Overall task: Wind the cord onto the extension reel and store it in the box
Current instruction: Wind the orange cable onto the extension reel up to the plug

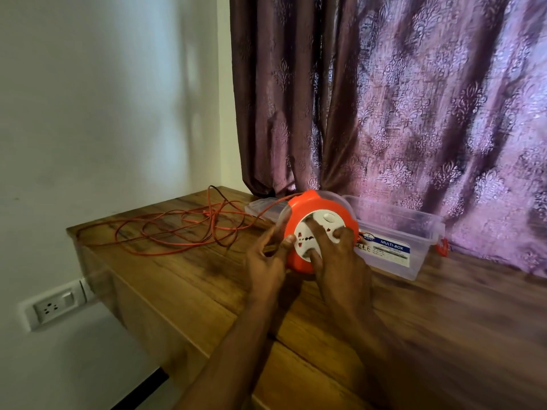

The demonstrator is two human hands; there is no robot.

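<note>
An orange extension reel [305,207] with a white socket face stands tilted on the wooden table [444,321], its face turned toward me. My right hand [340,258] lies over the white face, fingers spread on it. My left hand [266,261] grips the reel's left rim, thumb near the sockets. The orange cord [177,229] lies in loose tangled loops on the table to the left and runs into the reel's top. A clear plastic box [396,241] with a blue "MULTI-BOX" label stands open just right of the reel.
The box's clear lid [263,207] lies flat behind the reel. A patterned purple curtain [414,113] hangs behind the table. A white wall with a socket plate [54,306] is at the left, below the table's left edge.
</note>
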